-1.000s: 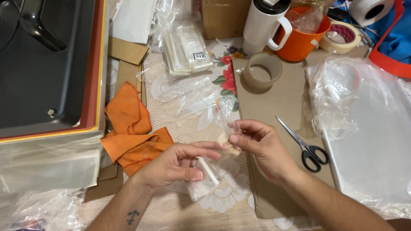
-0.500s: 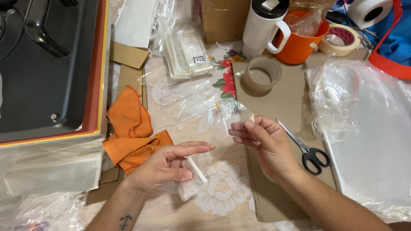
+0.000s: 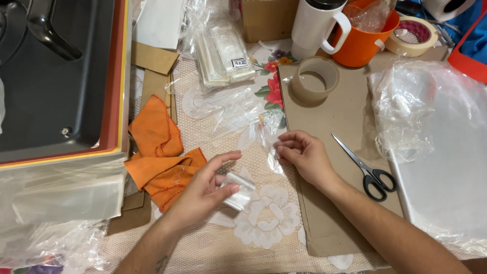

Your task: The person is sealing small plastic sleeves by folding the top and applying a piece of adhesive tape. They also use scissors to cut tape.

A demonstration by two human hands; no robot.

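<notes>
The left hand (image 3: 205, 190) pinches a small clear plastic packet (image 3: 237, 190) between thumb and fingers, just below the middle of the frame, over the lace tablecloth (image 3: 264, 228). The right hand (image 3: 304, 155) sits a little to the right and higher, fingers curled together on the edge of a thin clear plastic film (image 3: 264, 132) that trails up from it. Just left of the left hand lies a crumpled orange cloth (image 3: 157, 157). To the right, scissors (image 3: 365, 167) rest on a brown cardboard sheet (image 3: 340, 116), with a tape roll (image 3: 314, 78) at its top. A white mug (image 3: 317, 25) and an orange cup (image 3: 365, 35) stand at the upper edge.
</notes>
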